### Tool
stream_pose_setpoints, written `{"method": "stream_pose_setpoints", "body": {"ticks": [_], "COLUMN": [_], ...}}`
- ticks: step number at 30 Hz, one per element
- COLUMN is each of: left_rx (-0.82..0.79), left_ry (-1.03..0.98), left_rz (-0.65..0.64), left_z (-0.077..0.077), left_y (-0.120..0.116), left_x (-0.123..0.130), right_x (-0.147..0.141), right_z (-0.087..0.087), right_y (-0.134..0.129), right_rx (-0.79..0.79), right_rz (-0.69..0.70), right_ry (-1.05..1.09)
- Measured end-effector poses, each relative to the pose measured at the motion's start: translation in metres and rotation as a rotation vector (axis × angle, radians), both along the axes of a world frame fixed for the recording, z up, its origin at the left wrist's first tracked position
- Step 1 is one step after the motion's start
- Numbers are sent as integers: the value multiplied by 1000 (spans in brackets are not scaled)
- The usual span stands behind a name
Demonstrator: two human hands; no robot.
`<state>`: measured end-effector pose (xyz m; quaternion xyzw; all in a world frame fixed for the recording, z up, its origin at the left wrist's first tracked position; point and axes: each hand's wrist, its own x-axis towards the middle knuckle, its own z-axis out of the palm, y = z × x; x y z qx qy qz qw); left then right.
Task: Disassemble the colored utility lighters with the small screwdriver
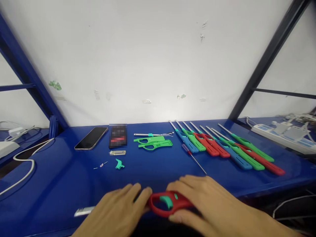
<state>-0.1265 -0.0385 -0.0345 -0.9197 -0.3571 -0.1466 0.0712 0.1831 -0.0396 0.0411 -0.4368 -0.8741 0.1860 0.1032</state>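
Both my hands hold a red long-necked lighter (158,210) sideways at the front edge of the blue table. My left hand (118,207) closes around its neck end, and the metal tip (84,211) sticks out to the left. Around the red handle my right hand (199,200) is closed, thumb below and fingers above. A green trigger (167,201) shows inside the handle's loop. Beyond the hands lie a screwdriver (195,159), a loose green trigger piece (119,164), a clear fuel tank (118,152) and a few tiny parts (101,165).
Two green lighter shell halves (155,144) and a metal lighter tube (148,134) lie at the back middle. Several red, green and blue lighters (237,154) fan out on the right. A phone (91,138) and a dark packet (118,135) lie back left. A white cable (32,164) crosses the left side.
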Motion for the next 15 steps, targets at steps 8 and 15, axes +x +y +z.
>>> {"method": "stream_pose_setpoints", "body": {"ticks": [8, 15], "left_rx": [-20, 215], "left_ry": [16, 16], "left_rz": [49, -217], "left_z": [19, 26], "left_y": [55, 48], "left_x": [40, 44], "right_x": [22, 25], "right_z": [-38, -41], "right_y": [38, 33], "right_rx": [-42, -82], "right_rz": [-139, -151], "right_ry": [288, 304]}}
